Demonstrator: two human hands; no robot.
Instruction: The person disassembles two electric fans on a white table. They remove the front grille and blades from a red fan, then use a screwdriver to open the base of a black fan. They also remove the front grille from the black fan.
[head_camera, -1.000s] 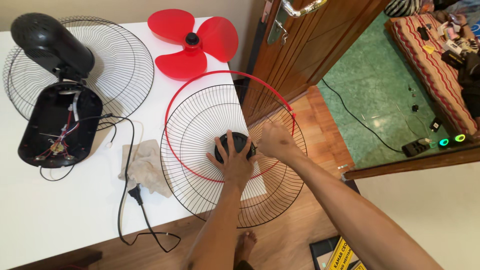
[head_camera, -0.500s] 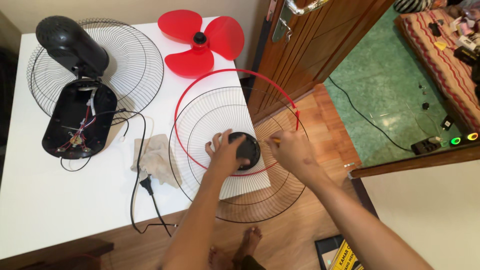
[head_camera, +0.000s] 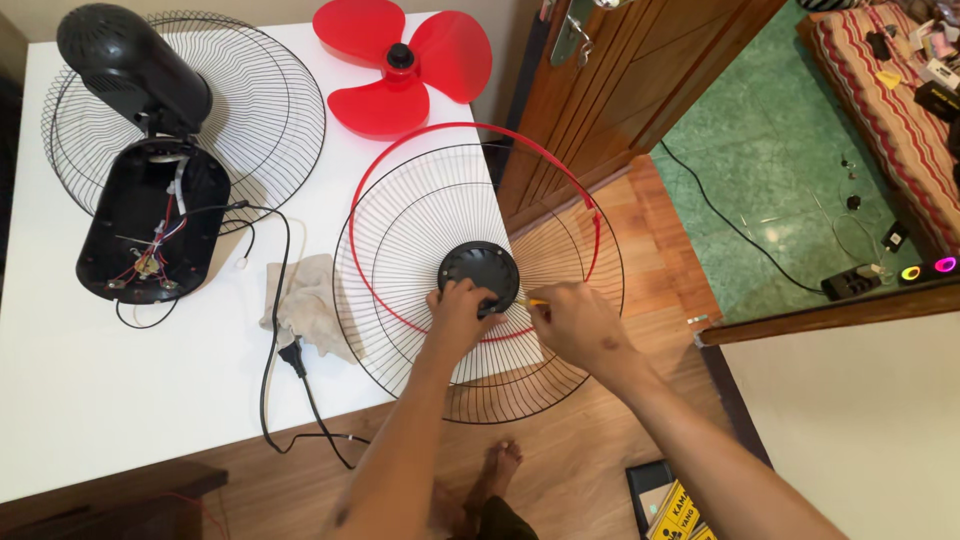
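Head view: two fan grilles, one blade.

The wire guard lies on the bench, hanging past its right edge, its hub just beyond the left grip and up-left of the right grip. Left of both lie a rag and a plug — farther left, the open motor housing on a second guard. The blade lies behind.
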